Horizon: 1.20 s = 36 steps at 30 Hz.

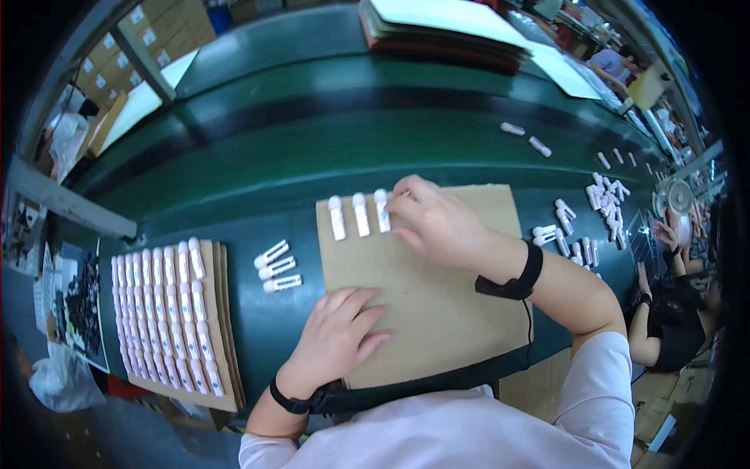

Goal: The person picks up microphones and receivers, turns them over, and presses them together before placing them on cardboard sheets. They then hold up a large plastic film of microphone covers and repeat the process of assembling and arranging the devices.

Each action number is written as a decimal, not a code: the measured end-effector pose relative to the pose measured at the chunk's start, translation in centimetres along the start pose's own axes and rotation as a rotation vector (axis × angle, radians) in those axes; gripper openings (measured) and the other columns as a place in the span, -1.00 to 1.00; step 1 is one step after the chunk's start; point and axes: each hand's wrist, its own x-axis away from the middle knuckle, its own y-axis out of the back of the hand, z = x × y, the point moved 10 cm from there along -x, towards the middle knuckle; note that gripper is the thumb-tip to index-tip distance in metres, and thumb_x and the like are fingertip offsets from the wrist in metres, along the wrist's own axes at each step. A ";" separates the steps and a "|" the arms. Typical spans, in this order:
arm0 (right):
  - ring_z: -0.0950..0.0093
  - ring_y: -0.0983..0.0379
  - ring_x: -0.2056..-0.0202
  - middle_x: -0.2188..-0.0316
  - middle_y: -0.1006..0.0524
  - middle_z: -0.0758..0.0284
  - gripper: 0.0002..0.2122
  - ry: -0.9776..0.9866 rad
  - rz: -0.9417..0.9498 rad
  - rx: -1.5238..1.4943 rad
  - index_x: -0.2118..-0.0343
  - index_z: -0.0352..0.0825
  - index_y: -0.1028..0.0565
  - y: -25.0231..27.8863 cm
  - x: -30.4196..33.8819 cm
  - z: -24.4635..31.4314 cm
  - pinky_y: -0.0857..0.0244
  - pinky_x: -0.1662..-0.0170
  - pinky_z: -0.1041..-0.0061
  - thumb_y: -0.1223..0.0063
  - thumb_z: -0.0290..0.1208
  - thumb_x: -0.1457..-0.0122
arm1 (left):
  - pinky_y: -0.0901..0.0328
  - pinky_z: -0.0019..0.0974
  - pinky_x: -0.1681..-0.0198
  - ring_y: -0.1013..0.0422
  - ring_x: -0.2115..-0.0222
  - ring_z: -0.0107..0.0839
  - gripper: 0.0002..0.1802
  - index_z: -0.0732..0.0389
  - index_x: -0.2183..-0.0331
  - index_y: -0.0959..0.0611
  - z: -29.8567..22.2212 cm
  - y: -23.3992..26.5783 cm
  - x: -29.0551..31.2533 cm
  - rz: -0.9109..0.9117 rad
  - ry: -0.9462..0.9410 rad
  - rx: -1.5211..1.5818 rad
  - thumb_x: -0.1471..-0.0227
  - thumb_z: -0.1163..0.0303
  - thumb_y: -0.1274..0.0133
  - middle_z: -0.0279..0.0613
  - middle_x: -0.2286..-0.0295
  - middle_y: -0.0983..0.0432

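A brown cardboard sheet lies in front of me on the green bench. Along its far left edge stand three small white-and-pale-pink sticks with rounded heads, side by side. My right hand is at the rightmost stick, its fingertips touching that stick's right side; thumb and forefinger are apart. Over the sheet's near left part rests my left hand, fingers spread, holding nothing. Left of the sheet, three similar sticks lie loose on the bench, dark windows facing up.
At the left, stacked cardboard carries rows of the same sticks. More loose sticks lie in heaps at the right. A stack of boards sits at the far side. Beyond the right end, another person's hands show.
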 end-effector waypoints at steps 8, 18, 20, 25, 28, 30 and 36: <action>0.24 -0.37 0.17 0.18 -0.35 0.21 -0.75 0.006 0.001 -0.082 0.24 -0.34 -0.43 4.0 1.5 1.1 -0.31 0.15 0.39 -0.14 -0.58 0.03 | -0.29 -0.13 0.15 -0.39 0.22 -0.08 -0.75 0.24 0.34 -0.57 5.1 7.5 1.9 -0.384 0.087 -0.027 0.18 0.47 -0.17 -0.07 0.22 -0.46; 0.30 -0.39 0.20 0.21 -0.38 0.23 -0.73 0.000 0.019 -0.191 0.22 -0.32 -0.44 4.6 4.2 5.3 -0.33 0.16 0.44 -0.13 -0.62 0.05 | -0.22 -0.13 0.02 -0.32 0.10 -0.01 -0.63 0.27 0.24 -0.49 13.7 8.8 5.9 -0.516 0.382 -0.195 0.21 0.48 -0.14 0.03 0.12 -0.40; 0.26 -0.41 0.22 0.21 -0.40 0.25 -0.75 0.081 -0.021 -0.150 0.24 -0.30 -0.45 4.5 5.5 6.1 -0.35 0.18 0.38 -0.13 -0.56 0.04 | -0.19 -0.14 -0.02 -0.28 0.06 -0.01 -0.52 0.27 0.16 -0.44 13.5 7.0 4.6 -0.443 0.273 -0.139 0.24 0.49 -0.14 0.06 0.06 -0.36; 0.24 -0.38 0.20 0.22 -0.37 0.25 -0.78 0.080 0.037 -0.295 0.26 -0.29 -0.41 2.2 6.6 8.8 -0.32 0.21 0.32 -0.09 -0.45 0.00 | -0.10 -0.17 -0.11 -0.22 -0.01 -0.04 -0.41 0.28 0.09 -0.37 15.2 5.5 5.5 -0.302 0.400 -0.009 0.31 0.62 0.01 0.06 -0.04 -0.24; 0.26 -0.37 0.22 0.27 -0.35 0.26 -0.79 0.150 0.035 -0.344 0.26 -0.29 -0.40 1.9 7.1 11.1 -0.31 0.22 0.32 -0.08 -0.47 -0.01 | -0.12 -0.24 -0.09 -0.25 0.03 -0.19 -0.34 0.27 0.02 -0.35 16.5 5.1 6.2 -0.279 0.395 -0.041 0.29 0.68 -0.03 -0.05 0.05 -0.28; 0.27 -0.37 0.23 0.27 -0.35 0.27 -0.79 0.118 -0.008 -0.327 0.26 -0.29 -0.40 2.2 7.8 11.0 -0.31 0.22 0.32 -0.08 -0.47 -0.01 | -0.12 -0.23 -0.08 -0.25 0.04 -0.18 -0.39 0.27 0.06 -0.37 16.4 5.0 5.8 -0.271 0.339 -0.070 0.28 0.68 -0.06 -0.05 0.08 -0.29; 0.28 -0.38 0.23 0.28 -0.35 0.28 -0.80 0.090 -0.086 -0.385 0.26 -0.29 -0.41 2.6 9.1 10.4 -0.31 0.22 0.32 -0.08 -0.47 -0.03 | -0.14 -0.22 -0.06 -0.27 0.08 -0.13 -0.52 0.27 0.18 -0.41 15.6 5.1 5.0 -0.249 0.367 -0.178 0.25 0.65 -0.13 -0.04 0.13 -0.33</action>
